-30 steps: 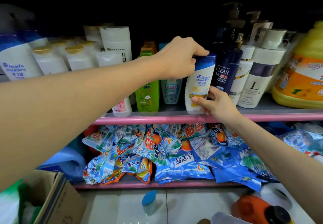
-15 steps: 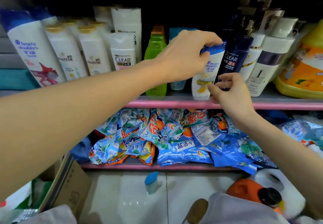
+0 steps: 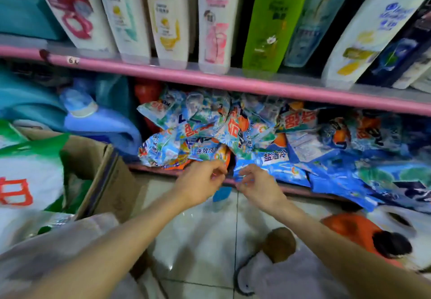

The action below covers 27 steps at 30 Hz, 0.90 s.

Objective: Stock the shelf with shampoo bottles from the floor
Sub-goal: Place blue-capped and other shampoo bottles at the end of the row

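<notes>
My left hand (image 3: 200, 182) and right hand (image 3: 257, 185) hang close together over the floor (image 3: 210, 228), at the lower shelf's front edge, each grip loosely curled and, through the blur, seemingly grasping nothing. A blue-capped bottle (image 3: 221, 197) stands on the floor just beneath them.

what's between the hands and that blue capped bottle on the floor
Nothing visible blocks it. The left hand and right hand hang just above the blue-capped bottle, which partly shows between them on the tiled floor, in front of the detergent bags.
</notes>
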Available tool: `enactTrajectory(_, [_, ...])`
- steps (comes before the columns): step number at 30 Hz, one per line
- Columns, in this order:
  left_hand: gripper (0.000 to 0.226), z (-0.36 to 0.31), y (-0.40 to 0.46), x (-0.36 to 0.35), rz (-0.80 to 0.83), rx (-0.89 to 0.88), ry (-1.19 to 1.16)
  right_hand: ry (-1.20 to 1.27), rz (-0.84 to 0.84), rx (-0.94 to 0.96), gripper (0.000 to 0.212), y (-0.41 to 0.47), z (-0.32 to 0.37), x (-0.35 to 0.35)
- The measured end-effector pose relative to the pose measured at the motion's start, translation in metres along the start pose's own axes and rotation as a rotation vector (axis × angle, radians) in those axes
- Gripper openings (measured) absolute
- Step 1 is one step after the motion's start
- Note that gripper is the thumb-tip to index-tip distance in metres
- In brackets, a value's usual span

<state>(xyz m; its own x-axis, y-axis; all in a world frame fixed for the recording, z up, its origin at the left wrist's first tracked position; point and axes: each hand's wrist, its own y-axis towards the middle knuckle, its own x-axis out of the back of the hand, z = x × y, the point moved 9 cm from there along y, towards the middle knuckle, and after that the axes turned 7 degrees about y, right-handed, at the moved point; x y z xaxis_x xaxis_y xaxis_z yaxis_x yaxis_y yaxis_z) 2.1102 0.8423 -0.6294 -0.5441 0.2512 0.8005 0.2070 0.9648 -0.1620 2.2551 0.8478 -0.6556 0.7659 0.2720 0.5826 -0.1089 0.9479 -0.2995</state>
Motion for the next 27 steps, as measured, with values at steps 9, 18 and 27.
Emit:
enactTrajectory(9, [0.058, 0.103, 0.015, -0.147, 0.272, 0.284, -0.009, -0.330, 0.261, -0.044, 0.064, 0.047, -0.085, -0.097])
enactTrajectory(18, [0.049, 0.112, 0.007, -0.154, 0.219, 0.282, -0.196, -0.299, 0.241, 0.047, 0.043, 0.054, -0.091, -0.113])
enactTrajectory(27, [0.050, 0.068, -0.026, -0.075, 0.025, 0.263, -0.570, 0.045, 0.198, 0.119, 0.029, 0.014, 0.011, -0.049])
